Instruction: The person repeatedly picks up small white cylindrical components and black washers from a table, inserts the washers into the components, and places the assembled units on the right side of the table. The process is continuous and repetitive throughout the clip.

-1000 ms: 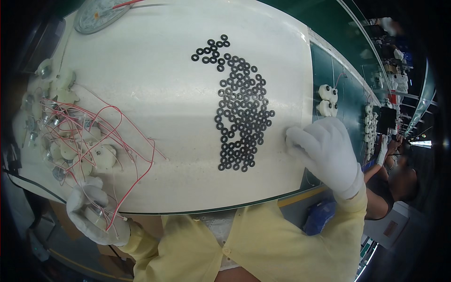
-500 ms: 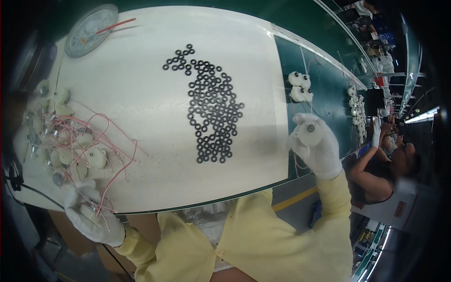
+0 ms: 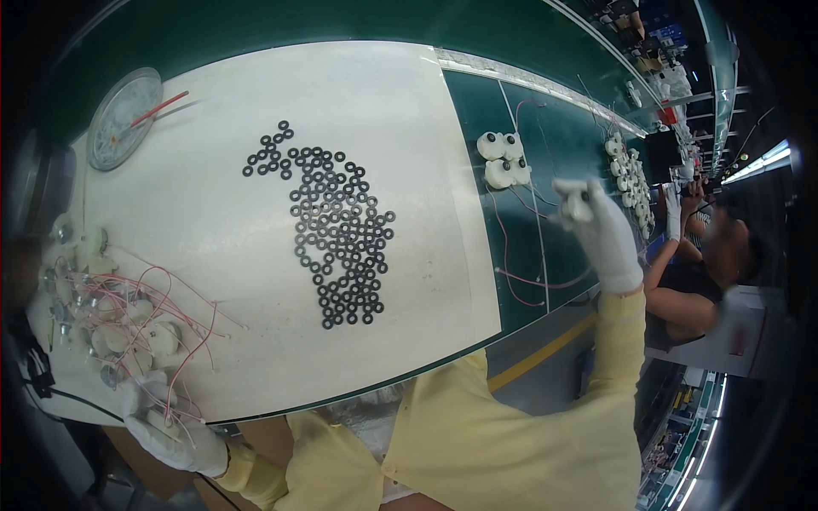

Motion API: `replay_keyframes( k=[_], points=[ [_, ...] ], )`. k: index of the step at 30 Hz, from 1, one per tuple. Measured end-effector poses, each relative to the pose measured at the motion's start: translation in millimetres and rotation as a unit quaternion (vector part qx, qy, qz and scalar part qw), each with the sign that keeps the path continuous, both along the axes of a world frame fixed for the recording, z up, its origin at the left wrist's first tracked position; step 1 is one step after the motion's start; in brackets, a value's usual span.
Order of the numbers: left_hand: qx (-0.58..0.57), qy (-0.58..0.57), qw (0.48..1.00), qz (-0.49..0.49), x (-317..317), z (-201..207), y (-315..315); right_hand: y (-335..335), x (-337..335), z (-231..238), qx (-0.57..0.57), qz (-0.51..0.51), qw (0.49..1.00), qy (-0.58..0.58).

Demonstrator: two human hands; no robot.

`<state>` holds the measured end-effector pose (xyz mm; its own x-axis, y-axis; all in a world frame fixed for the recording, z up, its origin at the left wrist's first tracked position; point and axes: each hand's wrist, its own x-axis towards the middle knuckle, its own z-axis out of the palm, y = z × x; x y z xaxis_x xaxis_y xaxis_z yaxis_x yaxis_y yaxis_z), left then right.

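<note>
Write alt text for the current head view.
A white-gloved right hand holds a white part over a green surface near a cluster of similar parts; the left hand, also gloved, is beside a heap of wired white parts. Many black rings lie between on a white tabletop.

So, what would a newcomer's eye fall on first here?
Most likely the dense spread of small black rings across the middle of the white work surface. Next would come the tangle of red and white wires among pale round parts at the left edge. After that, the gloved right hand over the green surface on the right, seemingly holding a blurred whitish piece.
</note>
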<state>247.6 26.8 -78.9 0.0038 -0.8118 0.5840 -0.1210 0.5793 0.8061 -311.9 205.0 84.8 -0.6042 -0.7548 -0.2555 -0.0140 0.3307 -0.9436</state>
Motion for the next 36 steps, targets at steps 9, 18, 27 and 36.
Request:
replay_keyframes(
  k=[9,18,27,36],
  points=[
    [0.103,-0.09,0.988,0.078,-39.1,34.5,8.9,-48.7,-49.6,-44.4,0.078,0.094,0.859,0.496],
    [-0.039,-0.305,0.944,0.119,-71.7,56.3,16.3,-50.7,-61.7,-50.0,0.111,0.036,0.875,0.469],
    [-0.165,-0.334,0.916,0.15,-86.6,80.6,14.2,-59.5,-59.0,-39.9,0.041,0.084,0.827,0.554],
    [-0.379,-0.173,0.902,0.11,-146.9,126.0,13.7,-102.6,74.2,11.4,-0.112,0.26,0.957,0.065]
  ],
)
